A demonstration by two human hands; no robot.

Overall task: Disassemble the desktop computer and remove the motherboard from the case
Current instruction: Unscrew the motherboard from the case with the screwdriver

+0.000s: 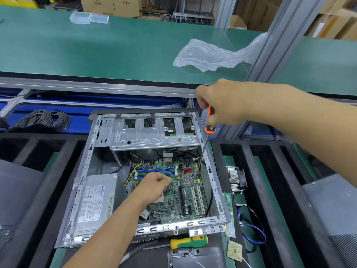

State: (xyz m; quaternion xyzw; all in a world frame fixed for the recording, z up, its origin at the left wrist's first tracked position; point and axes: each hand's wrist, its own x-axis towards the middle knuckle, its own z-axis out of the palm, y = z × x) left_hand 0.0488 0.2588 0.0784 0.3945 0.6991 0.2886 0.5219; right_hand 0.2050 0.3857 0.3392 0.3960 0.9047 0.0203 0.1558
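While I lean over the opened case point(92, 171), going left to right:
Power supply point(94, 202): silver box in the case's left half; label print too small to read.
Left hand point(154, 186): my fingers loosely curled, holding nothing, over the motherboard point(185, 190).
Motherboard: lying in the case's right half, beside the power supply.
Right hand point(222, 102): my fingers wrapped round the orange-black screwdriver point(209, 120), tip at the board's right edge, close to the case wall.
Green-yellow screwdriver point(188, 242): lying in front of the case.
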